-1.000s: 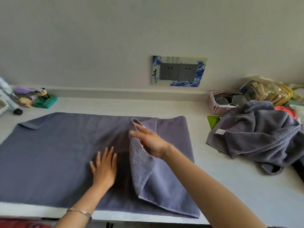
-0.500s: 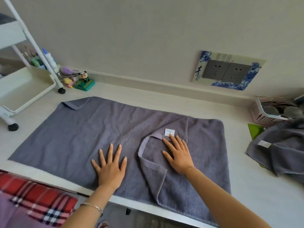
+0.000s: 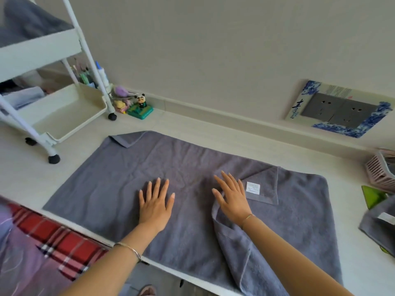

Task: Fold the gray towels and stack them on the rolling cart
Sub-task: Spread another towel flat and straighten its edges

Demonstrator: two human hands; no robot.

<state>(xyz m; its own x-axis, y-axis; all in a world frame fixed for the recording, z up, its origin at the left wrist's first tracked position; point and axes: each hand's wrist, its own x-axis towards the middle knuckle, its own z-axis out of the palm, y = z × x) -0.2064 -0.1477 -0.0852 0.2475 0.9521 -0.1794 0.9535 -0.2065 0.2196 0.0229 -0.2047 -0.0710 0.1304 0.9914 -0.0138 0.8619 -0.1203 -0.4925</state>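
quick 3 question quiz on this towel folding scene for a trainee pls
1. True or false: the left hand and right hand both rest flat on the spread gray towel.
2. Where is the white label? A) beside the right hand, on the folded-over corner B) under the left hand C) on the wall
3. What lies in the top tray of the rolling cart?
Key: 1 true; 2 A; 3 gray fabric, likely towels.

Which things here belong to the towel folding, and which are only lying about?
For the job: spread towel, second towel at the right edge, cart, top-shelf towel, left hand and right hand, both flat on the spread towel.
Lying about: panda figure, pink basket, wall sockets, plaid cloth.
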